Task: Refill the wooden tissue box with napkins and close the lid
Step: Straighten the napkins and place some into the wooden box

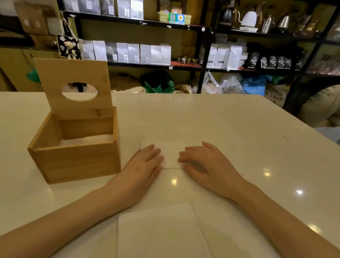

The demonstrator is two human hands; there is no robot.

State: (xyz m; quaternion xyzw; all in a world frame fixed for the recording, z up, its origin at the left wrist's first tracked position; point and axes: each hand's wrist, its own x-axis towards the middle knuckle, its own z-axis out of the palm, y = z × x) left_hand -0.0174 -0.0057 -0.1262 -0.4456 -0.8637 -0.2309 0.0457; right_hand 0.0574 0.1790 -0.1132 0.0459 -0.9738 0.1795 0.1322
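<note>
From the head view, we have the wooden tissue box (74, 150) standing on the white desk (248, 137) to our left, its lid (73, 85) swung up and leaning back, the round dispensing hole showing. Some white napkins already lie low inside the box, so there is room for more.

Our left hand (140, 163) and right hand (205, 166) both rest flat on a small folded napkin (169, 152) just right of the box. The fingers (152, 150) of each hand are spread and pressing down, gripping nothing; the napkin lies between them, its edges under our fingertips. Nearer to us lies a larger stack of napkins (163, 239), untouched.

We judge the step in hand to be flattening or folding this napkin before it goes in. To do it well, we should keep one hand pinning the paper while the other runs along the crease, so that the thin sheet does not slide on the glossy desk. Then we should pinch it by both side edges, lift it level and lower it squarely onto the pile inside, corners matching, so nothing bunches against the walls. The upright lid looks free to fall, so we should reach in from the front and avoid knocking it.
</note>
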